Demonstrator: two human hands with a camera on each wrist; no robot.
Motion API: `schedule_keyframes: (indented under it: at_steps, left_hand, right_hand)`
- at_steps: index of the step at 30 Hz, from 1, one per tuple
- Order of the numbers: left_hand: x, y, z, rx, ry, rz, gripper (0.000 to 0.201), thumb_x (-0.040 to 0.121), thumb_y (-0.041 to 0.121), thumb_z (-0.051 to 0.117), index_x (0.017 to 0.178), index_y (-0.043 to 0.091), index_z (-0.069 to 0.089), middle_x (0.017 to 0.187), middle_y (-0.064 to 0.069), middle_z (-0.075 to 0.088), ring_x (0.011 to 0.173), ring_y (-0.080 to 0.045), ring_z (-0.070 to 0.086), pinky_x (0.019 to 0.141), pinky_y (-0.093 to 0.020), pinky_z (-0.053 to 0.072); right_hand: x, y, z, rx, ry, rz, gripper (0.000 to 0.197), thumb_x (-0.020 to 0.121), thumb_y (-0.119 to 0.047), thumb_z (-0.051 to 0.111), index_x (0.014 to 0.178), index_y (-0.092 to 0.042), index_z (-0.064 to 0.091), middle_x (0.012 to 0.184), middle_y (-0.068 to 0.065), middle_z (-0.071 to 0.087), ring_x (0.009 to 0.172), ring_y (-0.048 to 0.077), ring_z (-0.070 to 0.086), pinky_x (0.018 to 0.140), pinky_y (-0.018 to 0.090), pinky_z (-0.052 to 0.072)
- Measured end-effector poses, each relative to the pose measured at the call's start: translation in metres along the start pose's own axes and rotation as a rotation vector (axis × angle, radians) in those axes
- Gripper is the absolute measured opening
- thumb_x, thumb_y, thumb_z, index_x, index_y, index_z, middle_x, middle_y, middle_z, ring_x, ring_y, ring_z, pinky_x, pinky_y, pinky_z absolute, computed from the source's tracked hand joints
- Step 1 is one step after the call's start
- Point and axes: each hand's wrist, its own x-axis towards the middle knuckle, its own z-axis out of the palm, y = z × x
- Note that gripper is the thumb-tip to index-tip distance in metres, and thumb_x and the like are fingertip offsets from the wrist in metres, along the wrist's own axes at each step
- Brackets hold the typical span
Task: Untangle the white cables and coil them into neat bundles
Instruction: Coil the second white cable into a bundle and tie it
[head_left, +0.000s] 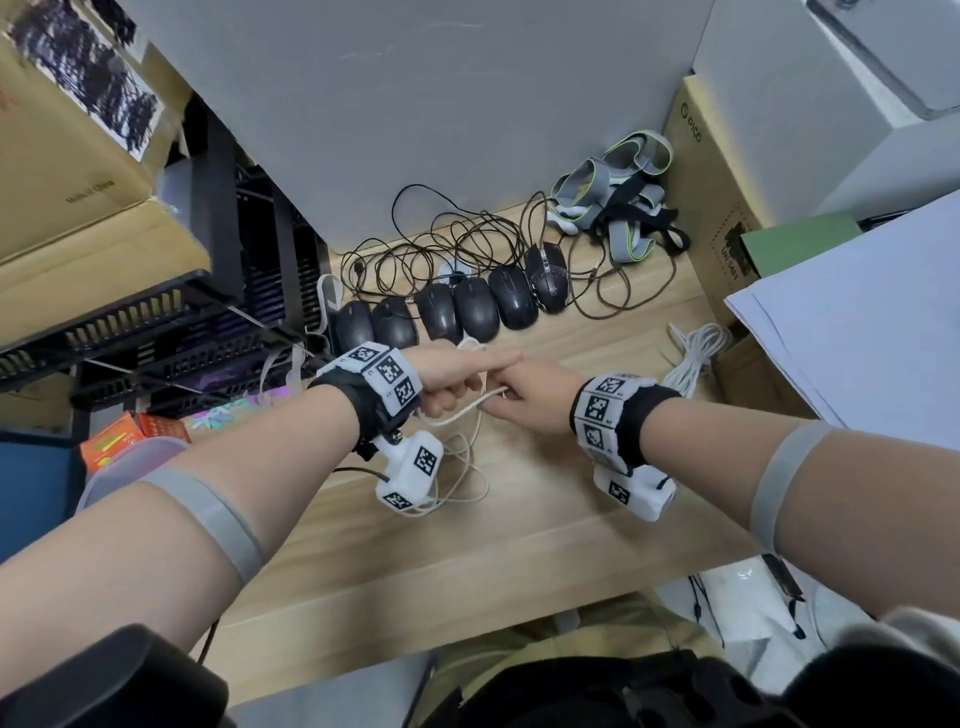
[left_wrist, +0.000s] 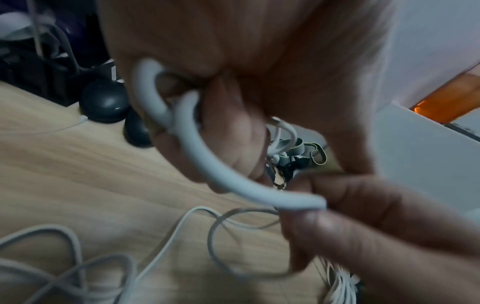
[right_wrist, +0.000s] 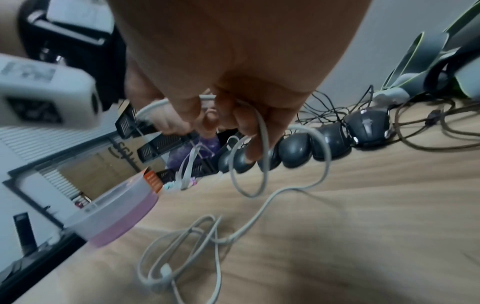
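**Winding the first turns of a white cable**

Left hand (head_left: 457, 376) curled around a small loop of white cable (head_left: 457, 415); right hand (head_left: 524, 400) pinches the same cable just beside it. Both grips closed on the cable, held above the middle of the bench (head_left: 571, 519). Slack trails in loose tangles on the bench below. Best practice here, I judge: feed slack gradually, keep turns even, shake out crossings first.

Pale wood bench. Row of black mice (head_left: 447, 312) along the far edge; another white cable bundle (head_left: 696, 353) near the right edge; cardboard boxes around.
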Motion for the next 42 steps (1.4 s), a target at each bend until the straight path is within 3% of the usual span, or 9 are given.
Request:
schedule_keyframes:
  at_steps: [7, 11, 15, 18, 21, 25, 29, 35, 42]
  left_hand:
    - [-0.001, 0.003, -0.001, 0.100, -0.025, 0.176, 0.048, 0.064, 0.061, 0.080, 0.060, 0.019, 0.058, 0.050, -0.003, 0.040, 0.041, -0.015, 0.029, 0.044, -0.021, 0.021]
    - [0.000, 0.004, -0.005, 0.013, -0.040, 0.196, 0.034, 0.090, 0.030, 0.073, 0.064, 0.015, 0.057, 0.049, 0.002, 0.035, 0.037, -0.009, 0.026, 0.037, -0.016, 0.017]
    - [-0.001, 0.002, -0.008, 0.036, -0.022, 0.153, 0.033, 0.094, 0.032, 0.065, 0.068, 0.014, 0.054, 0.055, -0.001, 0.030, 0.040, -0.012, 0.020, 0.040, -0.017, 0.015]
    - [-0.005, 0.005, -0.002, 0.119, -0.047, 0.141, 0.022, 0.087, 0.026, 0.059, 0.069, 0.013, 0.054, 0.057, -0.003, 0.031, 0.043, -0.013, 0.019, 0.042, -0.017, 0.015]
    - [-0.002, 0.009, 0.008, 0.015, 0.051, 0.149, 0.020, 0.091, 0.016, 0.053, 0.071, 0.013, 0.051, 0.053, -0.001, 0.040, 0.038, -0.013, 0.025, 0.035, -0.014, 0.021]
    - [0.008, 0.009, 0.010, -0.116, 0.237, 0.175, 0.042, 0.094, 0.047, 0.052, 0.065, 0.016, 0.050, 0.054, -0.002, 0.049, 0.036, -0.018, 0.040, 0.040, -0.023, 0.033]
    - [0.007, 0.012, 0.008, -0.461, 0.322, 0.227, 0.040, 0.091, 0.042, 0.055, 0.061, 0.016, 0.049, 0.053, -0.006, 0.054, 0.045, -0.025, 0.051, 0.064, -0.041, 0.049]
    - [0.001, 0.020, 0.006, -0.717, 0.307, 0.244, 0.051, 0.094, 0.040, 0.052, 0.052, 0.024, 0.029, 0.043, 0.003, 0.021, 0.032, -0.014, 0.022, 0.040, -0.019, 0.025]
    - [-0.005, 0.031, 0.020, -0.527, 0.513, 0.260, 0.047, 0.074, 0.059, 0.060, 0.055, 0.023, 0.036, 0.050, 0.004, 0.026, 0.042, -0.018, 0.022, 0.048, -0.027, 0.025]
  right_hand:
    - [0.010, 0.003, -0.014, 0.453, 0.101, 0.115, 0.031, 0.067, -0.018, 0.075, 0.081, -0.018, 0.047, 0.070, -0.005, 0.051, 0.063, 0.011, 0.046, 0.061, 0.029, 0.043]
    - [0.001, 0.008, -0.018, 0.509, 0.081, 0.119, 0.022, 0.075, -0.013, 0.070, 0.084, -0.014, 0.050, 0.065, -0.006, 0.050, 0.058, 0.009, 0.045, 0.059, 0.022, 0.041]
    - [-0.003, 0.029, -0.022, 0.493, 0.091, 0.198, 0.015, 0.088, -0.013, 0.053, 0.075, -0.014, 0.059, 0.068, 0.003, 0.063, 0.072, 0.019, 0.061, 0.086, 0.044, 0.052]
    - [0.001, 0.023, -0.024, 0.435, 0.152, 0.163, 0.023, 0.096, -0.020, 0.045, 0.079, -0.014, 0.060, 0.064, -0.002, 0.055, 0.062, 0.018, 0.057, 0.072, 0.045, 0.055]
    - [0.008, 0.006, -0.029, 0.345, 0.273, 0.081, 0.027, 0.098, -0.024, 0.046, 0.083, -0.012, 0.065, 0.061, -0.007, 0.050, 0.050, 0.004, 0.050, 0.050, 0.030, 0.048]
    - [0.017, 0.010, -0.028, 0.613, 0.484, 0.220, 0.020, 0.096, -0.027, 0.051, 0.078, -0.020, 0.054, 0.064, -0.006, 0.050, 0.050, 0.007, 0.047, 0.050, 0.025, 0.045]
    - [0.013, 0.023, -0.013, 0.742, 0.287, 0.297, 0.017, 0.097, -0.016, 0.049, 0.080, -0.015, 0.051, 0.060, 0.002, 0.050, 0.052, 0.018, 0.052, 0.058, 0.034, 0.048]
    - [-0.001, 0.018, 0.011, 0.814, 0.174, 0.339, 0.027, 0.100, -0.025, 0.041, 0.078, -0.013, 0.050, 0.054, 0.000, 0.046, 0.052, 0.021, 0.057, 0.064, 0.036, 0.048]
    - [0.002, -0.013, 0.012, 0.239, 0.122, 0.121, 0.013, 0.089, -0.013, 0.050, 0.101, -0.009, 0.048, 0.076, -0.005, 0.047, 0.069, 0.013, 0.047, 0.062, 0.029, 0.032]
